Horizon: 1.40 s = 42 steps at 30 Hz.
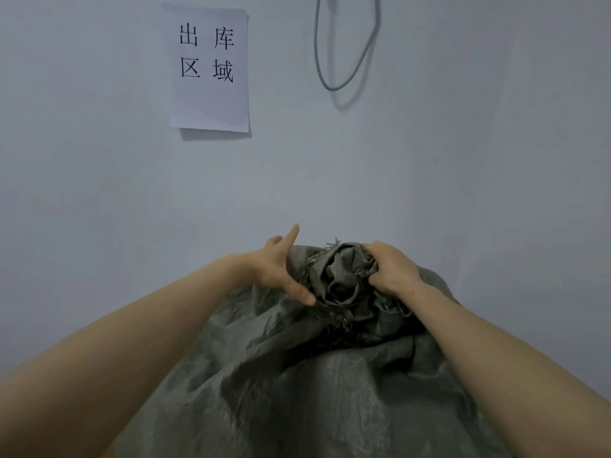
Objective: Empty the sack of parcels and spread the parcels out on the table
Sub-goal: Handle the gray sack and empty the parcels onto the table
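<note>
**Q:** Head view. Where is the sack, and what condition is it in?

**A:** The sack (330,385) fills the lower centre of the frame, directly in front of the person. It bulges and appears full. Its mouth is bunched into a crumpled knot at the top, with frayed threads around it. No opening is visible.

**Q:** State of each hand?

**A:** The left hand (281,269) is spread, with straight fingers and the thumb laid against the left side of the bunched neck. It touches the fabric but grips nothing. The right hand (393,269) is clamped on the right side of the knot, with its fingers curled into the folds.

**Q:** Are any parcels out?

**A:** No parcels are in view. The sack covers whatever it rests on, so the table cannot be confirmed.

**Q:** Anything else in the frame?

**A:** A paper notice (208,67) is fixed to the wall (479,160) behind the sack. To the right of it hangs a loop of cable (344,84). Neither is part of the task.

**Q:** Progress assessment?

**A:** The task is judged to be at its first step, which is loosening the mouth. Nothing has been emptied. Remaining steps:
1. Open the neck.
2. Tip or lift out the contents.
3. Spread the parcels across the table.
</note>
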Tool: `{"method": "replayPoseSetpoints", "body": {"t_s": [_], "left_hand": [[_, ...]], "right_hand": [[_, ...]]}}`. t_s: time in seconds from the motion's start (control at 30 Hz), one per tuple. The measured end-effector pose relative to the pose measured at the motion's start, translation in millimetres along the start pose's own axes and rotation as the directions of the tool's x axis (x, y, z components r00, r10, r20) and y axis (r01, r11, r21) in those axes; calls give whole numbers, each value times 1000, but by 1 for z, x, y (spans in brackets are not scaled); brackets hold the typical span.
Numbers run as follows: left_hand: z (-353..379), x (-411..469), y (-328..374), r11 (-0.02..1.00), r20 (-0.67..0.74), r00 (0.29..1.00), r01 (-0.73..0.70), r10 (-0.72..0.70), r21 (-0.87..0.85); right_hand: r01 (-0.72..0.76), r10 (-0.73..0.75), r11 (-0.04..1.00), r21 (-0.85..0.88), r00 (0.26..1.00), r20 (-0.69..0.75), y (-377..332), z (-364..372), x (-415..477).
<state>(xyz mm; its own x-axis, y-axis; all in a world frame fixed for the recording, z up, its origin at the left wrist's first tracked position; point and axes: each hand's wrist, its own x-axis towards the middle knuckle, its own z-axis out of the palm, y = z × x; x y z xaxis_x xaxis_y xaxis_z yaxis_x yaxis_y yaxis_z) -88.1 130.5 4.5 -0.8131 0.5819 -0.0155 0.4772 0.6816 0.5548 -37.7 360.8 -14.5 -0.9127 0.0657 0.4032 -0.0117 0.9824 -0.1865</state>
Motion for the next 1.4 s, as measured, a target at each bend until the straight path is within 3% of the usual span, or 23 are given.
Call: {"method": "replayPoseSetpoints", "body": {"t_s": [0.07, 0.17, 0.23, 0.33, 0.43, 0.5, 0.57, 0.63, 0.77, 0.87, 1.0, 1.13, 1.17, 1.3, 1.4], "left_hand": [[19, 6, -8, 997, -6, 1000, 30, -30, 71], [54, 23, 1, 971, -51, 998, -48, 37, -235], [66, 33, 12, 902, -206, 972, -188, 114, -390], [67, 39, 23, 916, -387, 917, -233, 95, -326], [60, 38, 32, 910, -426, 904, -198, 26, -365], [55, 36, 40, 838, -367, 928, -153, -60, -523], [52, 31, 50, 697, -239, 959, -69, -150, -714], [50, 25, 57, 592, -129, 976, -1, -174, -806], [40, 12, 58, 509, -8, 984, 85, -179, -857], [28, 6, 46, 501, 49, 981, 138, -188, -854], [16, 1, 11, 560, -22, 952, 161, -307, -813], [23, -12, -41, 787, -65, 887, 369, -457, -495], [28, -18, -54, 802, -75, 864, 426, -498, -419], [57, -35, -118, 758, -107, 757, 613, -644, -223], [91, -27, -194, 570, -94, 569, 770, -817, -287]], "right_hand": [[6, -5, 1000, 29, 1000, -29, -3, 1, 2], [20, -18, 999, 46, 999, -39, -8, 2, 7], [2, 3, 996, 93, 999, -45, -8, 3, 7], [20, -6, 985, 172, 997, -83, -8, 5, 3], [60, -73, 957, 285, 997, 35, -12, 5, -9], [65, -107, 967, 245, 981, 162, -19, 6, -18], [49, -78, 987, 156, 980, 183, -23, 10, -21], [26, -33, 996, 80, 996, 84, -28, 17, -21], [-25, 24, 1000, -11, 995, -99, -30, 32, -15], [-40, 35, 999, -29, 987, -155, -24, 36, -8], [-108, 103, 994, -30, 984, -143, -6, 33, -2], [-186, 172, 976, -115, 977, -124, 11, 38, -2], [-192, 177, 971, -144, 978, -114, 13, 41, -4], [-174, 166, 952, -253, 985, -53, 8, 59, -13], [-139, 139, 951, -275, 990, -22, 0, 69, -18]]}}
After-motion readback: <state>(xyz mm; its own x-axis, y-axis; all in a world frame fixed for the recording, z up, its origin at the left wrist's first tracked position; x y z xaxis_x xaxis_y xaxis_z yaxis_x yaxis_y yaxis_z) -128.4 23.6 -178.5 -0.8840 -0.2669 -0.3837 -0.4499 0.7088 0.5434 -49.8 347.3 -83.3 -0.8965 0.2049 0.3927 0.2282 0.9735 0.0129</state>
